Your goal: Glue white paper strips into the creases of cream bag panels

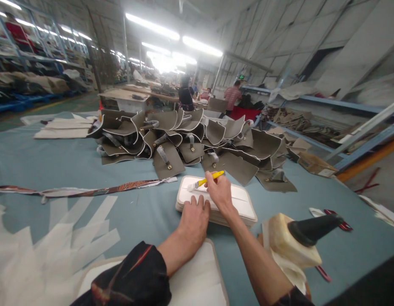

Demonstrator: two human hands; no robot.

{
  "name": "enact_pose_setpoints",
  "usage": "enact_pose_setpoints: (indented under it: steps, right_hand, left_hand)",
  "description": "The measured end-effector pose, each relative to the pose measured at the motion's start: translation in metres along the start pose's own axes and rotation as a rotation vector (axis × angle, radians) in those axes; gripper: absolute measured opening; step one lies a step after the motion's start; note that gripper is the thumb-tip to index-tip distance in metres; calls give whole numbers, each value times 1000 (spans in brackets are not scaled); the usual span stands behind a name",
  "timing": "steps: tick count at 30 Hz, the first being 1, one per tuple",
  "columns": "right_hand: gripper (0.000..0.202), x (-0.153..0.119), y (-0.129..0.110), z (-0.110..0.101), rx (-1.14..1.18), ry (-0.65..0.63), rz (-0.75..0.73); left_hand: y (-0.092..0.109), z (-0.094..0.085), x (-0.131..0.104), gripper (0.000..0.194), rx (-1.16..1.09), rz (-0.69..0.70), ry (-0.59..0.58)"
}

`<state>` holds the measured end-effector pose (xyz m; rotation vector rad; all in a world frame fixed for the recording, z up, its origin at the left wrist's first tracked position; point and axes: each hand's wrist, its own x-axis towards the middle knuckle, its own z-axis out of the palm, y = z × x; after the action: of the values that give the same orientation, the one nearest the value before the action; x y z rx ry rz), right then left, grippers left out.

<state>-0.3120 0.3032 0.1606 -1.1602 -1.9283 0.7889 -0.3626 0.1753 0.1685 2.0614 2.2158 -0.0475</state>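
Observation:
A stack of white panels with rounded corners (pixel 244 204) lies on the blue-green table (pixel 145 216). My right hand (pixel 219 191) is closed round a yellow-handled brush (pixel 201 182), whose white bristles touch the top panel near its left side. Flat against the stack's near edge, my left hand (pixel 195 214) rests with fingers stretched out and holds nothing. Beneath my left forearm is a larger white panel with a beige edge (pixel 199 276), partly hidden by the sleeve.
Olive-brown pieces with handles (pixel 169 159) form a long heap behind the stack. White strips (pixel 66 246) spread at left, below a patterned band (pixel 104 191). A cream container with a black nozzle (pixel 294 240) stands at right. People (pixel 232 97) are in the background.

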Motion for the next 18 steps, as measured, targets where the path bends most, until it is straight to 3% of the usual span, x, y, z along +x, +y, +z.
enact_pose_setpoints:
  steps: [3, 10, 13, 18]
  right_hand:
    - [53, 2, -1, -2, -6, 10, 2]
    - [48, -4, -5, 15, -16, -14, 10]
    - [48, -4, 2, -2, -41, 4, 15]
    - [48, -1, 22, -51, -85, 80, 53]
  left_hand:
    - [0, 0, 0, 64, 3, -2, 0]
    - [0, 2, 1, 63, 26, 11, 9]
    - [0, 4, 1, 67, 30, 1, 21]
    - [0, 9, 2, 69, 33, -7, 30]
